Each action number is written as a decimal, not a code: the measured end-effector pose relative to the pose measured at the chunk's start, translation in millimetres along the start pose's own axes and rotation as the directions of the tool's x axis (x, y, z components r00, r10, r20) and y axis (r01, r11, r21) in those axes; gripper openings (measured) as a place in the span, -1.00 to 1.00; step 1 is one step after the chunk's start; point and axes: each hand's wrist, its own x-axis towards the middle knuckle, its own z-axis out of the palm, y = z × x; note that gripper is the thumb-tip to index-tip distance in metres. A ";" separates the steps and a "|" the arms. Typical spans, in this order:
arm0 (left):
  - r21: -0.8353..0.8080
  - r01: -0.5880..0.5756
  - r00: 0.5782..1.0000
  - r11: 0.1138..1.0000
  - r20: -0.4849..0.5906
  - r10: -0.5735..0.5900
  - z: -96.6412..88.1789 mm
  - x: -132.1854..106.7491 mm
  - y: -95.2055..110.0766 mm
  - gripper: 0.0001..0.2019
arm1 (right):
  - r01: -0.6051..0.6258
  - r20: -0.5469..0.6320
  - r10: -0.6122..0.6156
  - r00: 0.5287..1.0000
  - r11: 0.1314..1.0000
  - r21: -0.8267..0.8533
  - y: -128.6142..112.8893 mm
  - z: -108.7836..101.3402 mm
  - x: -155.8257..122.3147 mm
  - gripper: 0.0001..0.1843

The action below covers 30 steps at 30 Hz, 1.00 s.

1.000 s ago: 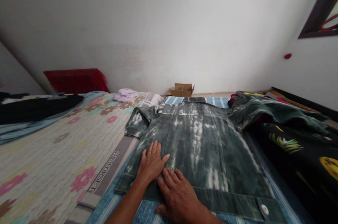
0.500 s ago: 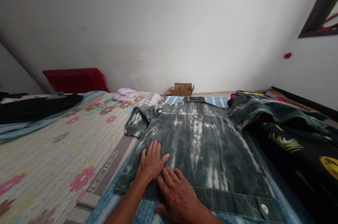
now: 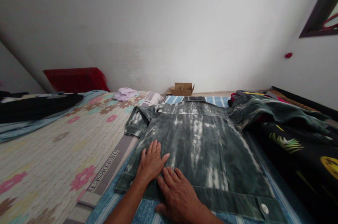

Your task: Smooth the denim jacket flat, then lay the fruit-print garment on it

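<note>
A dark green denim jacket (image 3: 195, 143) with white tie-dye streaks lies spread flat, back side up, its collar pointing away from me. Its left sleeve (image 3: 137, 122) is folded in; the right one stretches out over the clothes on that side. My left hand (image 3: 151, 160) rests on the jacket's lower left with fingers stretched out. Close beside it, my right hand (image 3: 178, 192) lies on the hem band, palm down, its fingers extended. A metal button (image 3: 264, 209) shows at the right end of the hem. Neither hand grips the cloth.
Under the jacket is a blue striped cloth (image 3: 118, 196). A flowered bedspread (image 3: 66, 157) covers the left side, with a lilac cloth (image 3: 125, 94) and dark clothes (image 3: 39, 106) on it. Black printed fabric (image 3: 293, 153) lies at right. A cardboard box (image 3: 182, 89) stands by the wall.
</note>
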 end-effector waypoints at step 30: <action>0.049 0.005 0.999 0.999 0.042 -0.008 -6.4 -1.8 3.8 -0.30 | 0.003 -0.037 -0.003 0.999 1.000 0.009 1.4 7.9 -1.5 -0.24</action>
